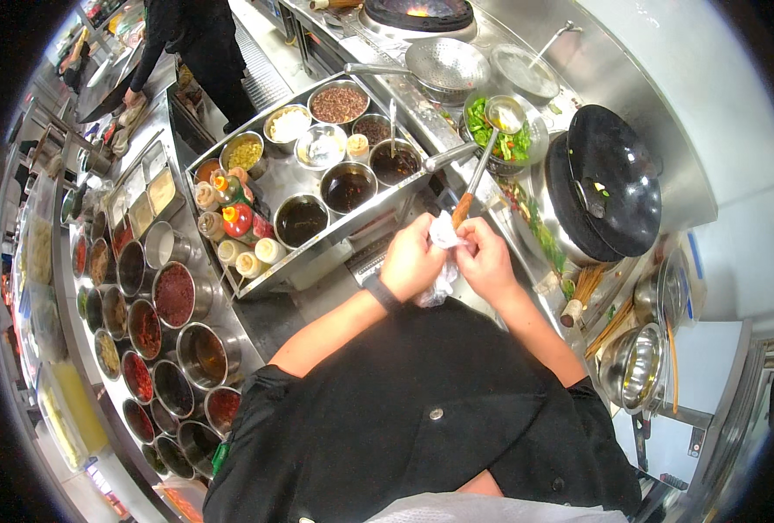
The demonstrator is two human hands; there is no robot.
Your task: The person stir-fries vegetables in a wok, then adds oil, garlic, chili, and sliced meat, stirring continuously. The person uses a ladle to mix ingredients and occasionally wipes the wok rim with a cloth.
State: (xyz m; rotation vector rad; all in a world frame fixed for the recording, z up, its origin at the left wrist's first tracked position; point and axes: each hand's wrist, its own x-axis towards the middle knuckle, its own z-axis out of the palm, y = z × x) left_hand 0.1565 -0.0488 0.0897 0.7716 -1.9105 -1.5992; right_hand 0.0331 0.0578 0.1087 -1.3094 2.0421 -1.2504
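My left hand (pixel 415 256), with a dark band at its wrist, grips a crumpled white wad (pixel 444 232), whether cloth or thin plastic I cannot tell. The fingers of my right hand (pixel 485 260) pinch the same wad from the other side. More of it hangs below, in front of my black jacket (pixel 387 405). Just beyond my hands is the wooden handle of a ladle (pixel 463 208); whether a hand touches it I cannot tell. The ladle's metal bowl (pixel 505 115) lies over green leafy vegetables with red bits (pixel 485 127) in a strainer.
Right of me, a black wok (pixel 622 183) leans tilted on its burner. A perforated strainer (pixel 446 62) and a lit burner (pixel 418 11) lie beyond. Sauce and seasoning pots fill a metal tray (pixel 276 183). More pots (pixel 176 294) crowd the left counter. A person in black (pixel 197 46) stands far left.
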